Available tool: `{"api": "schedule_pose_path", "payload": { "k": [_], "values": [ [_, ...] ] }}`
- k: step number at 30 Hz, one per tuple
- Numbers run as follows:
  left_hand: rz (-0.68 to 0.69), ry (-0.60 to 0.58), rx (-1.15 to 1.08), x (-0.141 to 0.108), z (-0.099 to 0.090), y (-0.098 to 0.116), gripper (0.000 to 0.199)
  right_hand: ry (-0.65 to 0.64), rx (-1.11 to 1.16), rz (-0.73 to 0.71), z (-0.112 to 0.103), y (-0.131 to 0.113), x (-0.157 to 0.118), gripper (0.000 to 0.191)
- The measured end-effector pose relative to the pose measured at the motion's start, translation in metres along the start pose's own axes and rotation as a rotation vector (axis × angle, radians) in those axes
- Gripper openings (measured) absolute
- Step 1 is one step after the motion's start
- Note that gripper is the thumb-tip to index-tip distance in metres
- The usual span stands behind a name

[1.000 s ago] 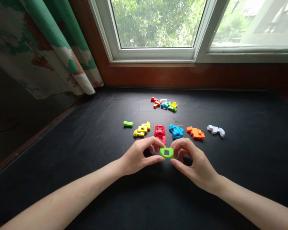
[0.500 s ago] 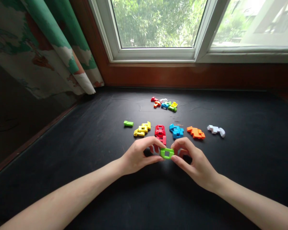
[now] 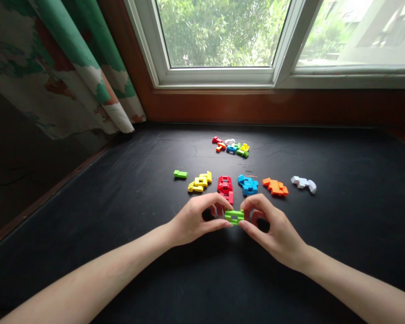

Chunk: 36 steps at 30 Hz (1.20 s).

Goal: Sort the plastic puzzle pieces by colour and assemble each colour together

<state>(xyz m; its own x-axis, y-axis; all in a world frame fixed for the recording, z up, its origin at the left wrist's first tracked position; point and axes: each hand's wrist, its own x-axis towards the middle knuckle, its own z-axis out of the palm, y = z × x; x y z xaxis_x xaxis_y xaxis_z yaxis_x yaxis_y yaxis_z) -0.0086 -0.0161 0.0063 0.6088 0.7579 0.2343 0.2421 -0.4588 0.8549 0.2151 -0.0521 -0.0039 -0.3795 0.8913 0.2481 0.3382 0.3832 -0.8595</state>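
Between my two hands, above the black table, is a green plastic piece [image 3: 234, 217] with an opening in its middle. My left hand [image 3: 199, 216] pinches its left end between thumb and fingers. Its right end is in the closed fingers of my right hand [image 3: 273, 227]. Red pieces [image 3: 225, 184] lie just beyond my hands, with blue pieces [image 3: 248, 185] to their right. Yellow pieces [image 3: 200, 182] and a small green piece [image 3: 180, 174] lie to the left. Orange pieces [image 3: 276, 187] and white pieces [image 3: 303, 183] lie on the right.
Farther back on the black table [image 3: 155, 157] sits a small mixed cluster of coloured pieces [image 3: 232, 148]. Behind the table are a wooden sill [image 3: 216, 107] and a window [image 3: 222, 78]. A patterned curtain [image 3: 101, 85] hangs at the left.
The green piece has been tilted between my fingers, so its opening looks narrower. Both hands have stayed nearly in place, and the pieces on the table have not moved.
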Motion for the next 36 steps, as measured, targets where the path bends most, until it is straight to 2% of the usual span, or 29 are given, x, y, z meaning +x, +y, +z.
{"api": "schedule_pose_path", "payload": {
  "k": [10,16,21,25,29,32,34,36],
  "values": [
    [-0.028,-0.017,0.006,0.0,0.001,0.0,0.022,-0.01,-0.005,0.008,0.0,0.001,-0.001,0.012],
    [0.016,-0.036,0.052,0.0,0.0,0.001,0.024,-0.025,-0.019,0.022,-0.003,-0.002,0.0,0.01],
    [0.059,-0.061,0.174,-0.002,0.0,0.0,0.025,-0.028,-0.04,0.023,-0.003,-0.003,0.002,0.009],
    [0.126,-0.071,0.31,-0.004,-0.001,0.001,0.025,-0.037,-0.06,0.024,-0.003,-0.003,0.002,0.009],
    [0.277,-0.076,0.441,-0.001,-0.003,0.004,0.019,-0.058,-0.066,0.01,-0.003,-0.004,0.001,0.008],
    [0.374,-0.08,0.545,0.003,-0.017,0.008,0.018,-0.045,-0.077,0.014,-0.003,-0.003,0.001,0.005],
    [0.399,-0.06,0.592,0.005,-0.036,0.009,0.017,-0.032,-0.083,0.019,-0.003,-0.004,0.001,0.004],
    [0.361,0.008,0.629,0.005,-0.06,0.007,0.017,-0.035,-0.081,0.016,-0.003,-0.004,0.001,0.005]
  ]
}}
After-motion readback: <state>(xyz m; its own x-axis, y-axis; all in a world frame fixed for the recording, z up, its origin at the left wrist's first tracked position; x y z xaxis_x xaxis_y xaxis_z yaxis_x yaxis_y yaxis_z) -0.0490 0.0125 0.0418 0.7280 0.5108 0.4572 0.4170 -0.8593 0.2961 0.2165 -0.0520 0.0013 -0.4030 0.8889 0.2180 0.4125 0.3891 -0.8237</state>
